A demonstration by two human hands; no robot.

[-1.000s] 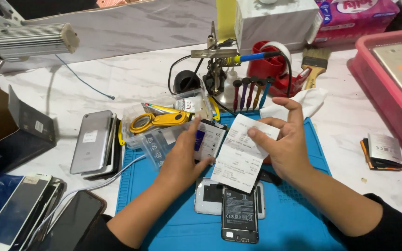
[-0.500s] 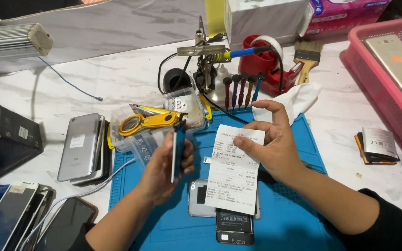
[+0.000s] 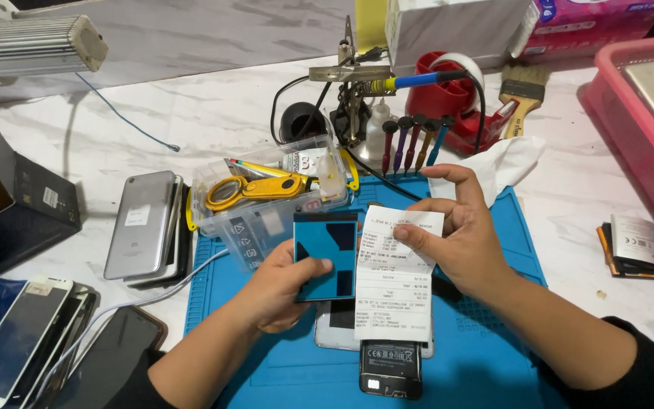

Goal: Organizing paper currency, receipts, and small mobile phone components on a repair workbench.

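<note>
My left hand (image 3: pixel 278 288) grips a flat blue-and-black rectangular part (image 3: pixel 325 256), its face turned up toward the camera. My right hand (image 3: pixel 459 235) pinches a long white paper receipt (image 3: pixel 397 276) by its upper edge, right beside that part. Both are held just above a blue work mat (image 3: pixel 486 356). Under the receipt lies a white phone (image 3: pixel 334 326) and a black battery (image 3: pixel 391 369) on the mat.
A clear plastic box (image 3: pixel 266 204) with yellow scissors sits at the mat's far left corner. Behind it stand a soldering iron holder (image 3: pixel 353 83), several screwdrivers (image 3: pixel 414 140), a red tape dispenser (image 3: pixel 456 98) and a brush (image 3: pixel 524 91). Phones (image 3: pixel 141 223) are stacked left; a pink basket (image 3: pixel 637 121) is right.
My left hand has turned the flat part from edge-on to face up. The receipt stays in my right hand, now lower and closer to the part.
</note>
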